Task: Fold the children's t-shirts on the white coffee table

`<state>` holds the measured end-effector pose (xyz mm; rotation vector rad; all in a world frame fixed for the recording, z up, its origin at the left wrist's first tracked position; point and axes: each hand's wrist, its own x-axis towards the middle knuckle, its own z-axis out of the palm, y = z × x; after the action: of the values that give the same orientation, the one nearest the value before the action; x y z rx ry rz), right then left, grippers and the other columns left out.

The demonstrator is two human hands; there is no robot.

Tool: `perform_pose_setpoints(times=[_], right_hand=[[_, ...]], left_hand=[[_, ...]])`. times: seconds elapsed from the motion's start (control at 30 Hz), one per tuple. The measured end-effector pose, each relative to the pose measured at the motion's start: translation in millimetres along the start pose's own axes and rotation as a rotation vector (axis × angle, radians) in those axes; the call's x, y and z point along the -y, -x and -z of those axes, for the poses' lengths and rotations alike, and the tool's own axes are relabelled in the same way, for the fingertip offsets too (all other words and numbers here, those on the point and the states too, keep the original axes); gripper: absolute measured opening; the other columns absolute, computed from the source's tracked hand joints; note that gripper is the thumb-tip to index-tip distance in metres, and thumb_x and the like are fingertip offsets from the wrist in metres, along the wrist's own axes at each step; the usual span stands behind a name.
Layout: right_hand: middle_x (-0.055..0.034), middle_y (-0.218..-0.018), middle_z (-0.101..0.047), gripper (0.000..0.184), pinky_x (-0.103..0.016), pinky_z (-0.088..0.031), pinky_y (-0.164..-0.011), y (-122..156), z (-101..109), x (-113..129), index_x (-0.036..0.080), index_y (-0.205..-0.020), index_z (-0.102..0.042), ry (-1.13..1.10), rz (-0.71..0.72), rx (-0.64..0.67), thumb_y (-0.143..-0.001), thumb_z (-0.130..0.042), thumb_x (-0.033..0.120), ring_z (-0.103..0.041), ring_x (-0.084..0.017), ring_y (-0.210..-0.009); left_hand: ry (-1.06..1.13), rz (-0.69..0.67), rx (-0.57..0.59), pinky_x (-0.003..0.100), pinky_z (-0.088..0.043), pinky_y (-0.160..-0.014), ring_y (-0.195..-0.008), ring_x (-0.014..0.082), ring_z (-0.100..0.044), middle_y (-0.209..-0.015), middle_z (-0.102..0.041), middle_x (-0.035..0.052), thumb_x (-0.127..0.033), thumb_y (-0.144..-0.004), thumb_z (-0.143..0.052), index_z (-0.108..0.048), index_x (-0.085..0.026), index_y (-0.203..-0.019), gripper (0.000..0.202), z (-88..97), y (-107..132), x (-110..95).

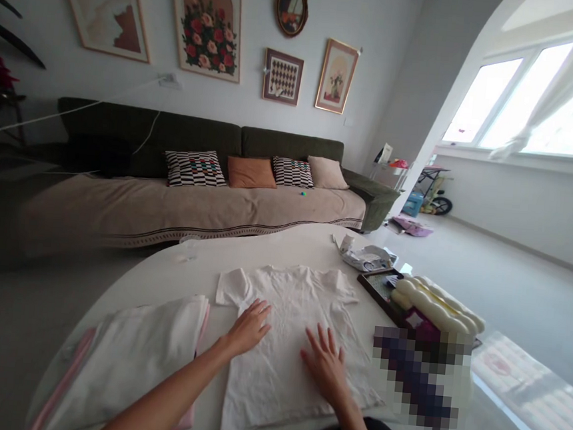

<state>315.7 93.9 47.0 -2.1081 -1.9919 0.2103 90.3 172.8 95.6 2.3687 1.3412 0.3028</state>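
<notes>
A white T-shirt (293,294) lies spread flat on the round white table (274,244), its neck pointing away from me. My left hand (250,326) rests flat on the shirt's left side, fingers stretched out. My right hand (324,364) lies flat on the shirt's right side, fingers spread. Neither hand grips the cloth. To the left of the shirt sits a stack of folded white and pink clothes (126,361), close to my left forearm.
A dark tray (377,291) with cream wavy objects (436,303) stands at the table's right, crumpled paper (366,255) behind it. A dark green sofa (210,168) with cushions runs along the far wall. Open floor lies to the right, under bright windows (537,103).
</notes>
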Motion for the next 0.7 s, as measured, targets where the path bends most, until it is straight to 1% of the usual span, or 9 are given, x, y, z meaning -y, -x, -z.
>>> perform_pose_setpoints(times=[0.03, 0.1, 0.2, 0.27, 0.4, 0.47, 0.57, 0.63, 0.7], right_hand=[[-0.0062, -0.151, -0.028, 0.053, -0.061, -0.022, -0.105, -1.5, -6.6, 3.6, 0.028, -0.14, -0.039, 0.006, -0.007, 0.013, -0.091, -0.038, 0.047, -0.016, -0.036, -0.14], [-0.0047, -0.152, -0.026, 0.057, -0.061, -0.019, -0.106, -1.4, -15.9, 4.4, 0.031, -0.142, -0.034, 0.021, -0.016, 0.033, -0.089, -0.037, 0.054, -0.012, -0.037, -0.14], [-0.0016, -0.153, -0.024, 0.06, -0.06, -0.02, -0.107, 1.5, -22.4, -0.5, 0.034, -0.142, -0.031, 0.043, -0.03, 0.036, -0.089, -0.033, 0.06, -0.007, -0.036, -0.141], [-0.0009, -0.153, -0.024, 0.06, -0.06, -0.021, -0.106, 2.8, -24.2, -2.8, 0.036, -0.142, -0.03, 0.055, -0.048, 0.027, -0.088, -0.032, 0.062, -0.006, -0.037, -0.141], [-0.0016, -0.152, -0.026, 0.06, -0.062, -0.023, -0.104, 1.8, -23.2, -6.5, 0.035, -0.142, -0.032, 0.07, -0.079, 0.027, -0.088, -0.034, 0.061, -0.008, -0.038, -0.14], [-0.0036, -0.152, -0.028, 0.058, -0.064, -0.024, -0.102, 1.3, -20.1, -6.4, 0.034, -0.141, -0.034, 0.077, -0.094, 0.022, -0.088, -0.037, 0.057, -0.011, -0.041, -0.139], [-0.0137, -0.148, -0.034, 0.055, -0.064, -0.029, -0.098, 6.3, -22.6, 11.4, 0.025, -0.136, -0.046, 0.082, -0.082, -0.041, -0.085, -0.049, 0.044, -0.023, -0.043, -0.136], [-0.0172, -0.139, -0.046, 0.05, -0.054, -0.039, -0.096, 16.3, -37.3, 40.6, 0.021, -0.128, -0.055, -0.001, 0.075, -0.107, -0.08, -0.055, 0.033, -0.043, -0.038, -0.127], [-0.0114, -0.116, -0.064, 0.043, -0.037, -0.05, -0.082, 30.6, -63.5, 78.1, 0.024, -0.116, -0.061, -0.167, 0.318, -0.161, -0.073, -0.061, 0.031, -0.061, -0.027, -0.102]], left_hand=[[-0.016, 0.033, -0.002, 0.04, -0.021, -0.112, -0.14, 0.0304, -0.021, -0.149, -0.032, 0.0182, -0.034, -0.086, -0.047, -0.043, -0.009, -0.137, 0.057, -6.8, -6.7, 4.4], [-0.069, 0.135, -0.001, 0.046, -0.018, -0.112, -0.141, 0.0346, -0.011, -0.153, -0.023, 0.0165, -0.047, -0.083, -0.05, -0.04, -0.016, -0.14, 0.065, -18.7, -16.0, 15.5], [-0.168, 0.391, -0.019, 0.055, -0.018, -0.108, -0.14, 0.0387, -0.01, -0.154, -0.018, 0.0134, -0.061, -0.083, -0.042, -0.036, -0.029, -0.142, 0.068, -23.4, -28.7, 36.7], [-0.216, 0.557, -0.041, 0.063, -0.017, -0.104, -0.139, 0.0437, -0.013, -0.154, -0.02, 0.0158, -0.061, -0.084, -0.038, -0.032, -0.029, -0.143, 0.067, -15.6, -40.3, 53.9], [-0.264, 0.73, -0.075, 0.069, -0.011, -0.1, -0.135, 0.0487, -0.018, -0.148, -0.029, 0.0231, -0.053, -0.086, -0.038, -0.037, -0.019, -0.141, 0.064, 16.4, -64.6, 91.2], [-0.271, 0.771, -0.086, 0.069, -0.018, -0.097, -0.132, 0.0486, -0.027, -0.14, -0.04, 0.0261, -0.047, -0.087, -0.04, -0.046, -0.014, -0.134, 0.057, 32.1, -73.0, 106.4], [-0.238, 0.725, -0.095, 0.055, -0.035, -0.095, -0.127, 0.0397, -0.04, -0.135, -0.046, 0.0218, -0.036, -0.087, -0.047, -0.048, -0.015, -0.129, 0.047, 45.6, -80.5, 119.9], [-0.196, 0.645, -0.095, 0.047, -0.039, -0.096, -0.126, 0.0321, -0.041, -0.139, -0.043, 0.0156, -0.031, -0.086, -0.052, -0.043, -0.02, -0.132, 0.049, 47.6, -83.6, 123.9], [-0.147, 0.595, -0.08, 0.046, -0.039, -0.097, -0.123, 0.0277, -0.045, -0.137, -0.045, 0.0113, -0.032, -0.087, -0.055, -0.045, -0.021, -0.131, 0.046, 47.9, -86.1, 126.4]])
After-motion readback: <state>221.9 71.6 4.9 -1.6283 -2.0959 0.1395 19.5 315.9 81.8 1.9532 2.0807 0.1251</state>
